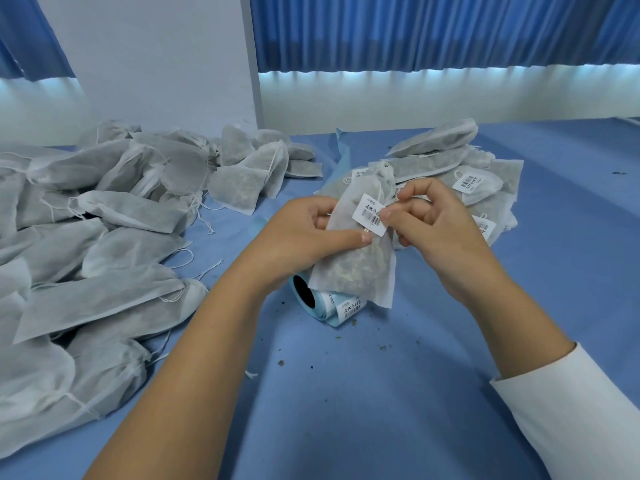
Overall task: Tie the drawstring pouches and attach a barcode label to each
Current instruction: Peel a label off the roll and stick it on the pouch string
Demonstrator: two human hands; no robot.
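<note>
Over a blue surface (381, 393), with blue curtains (433, 32) behind, held one pouch (353, 268) up in both hands. Pinched the right edge of a barcode label (371, 214) between right thumb and forefinger, right fingers (388, 213) curled, the rest bent loosely behind. Laid the left thumb flat just below the label's lower corner and wrapped the left fingers (317, 216) round the pouch's left side. Held left hand (304, 233) and right hand (440, 226) close together, wrists raised off the surface, forearms reaching in from below, the right one in a white sleeve (588, 410) pushed back.

Looked white, thin and half see-through, with dark dried matter inside; gathered at the neck, drawstring at the top, far end tilted up and away. Hung at the centre of the view, lower end in front of a label roll (332, 306) lying on the surface; could not tell whether touching it.

Lay to the left as a broad heap of unlabelled pouches (104, 237); lay just beyond the hands as a smaller pile of labelled pouches (467, 174). Showed dark crumbs (282, 362) scattered near the roll.
</note>
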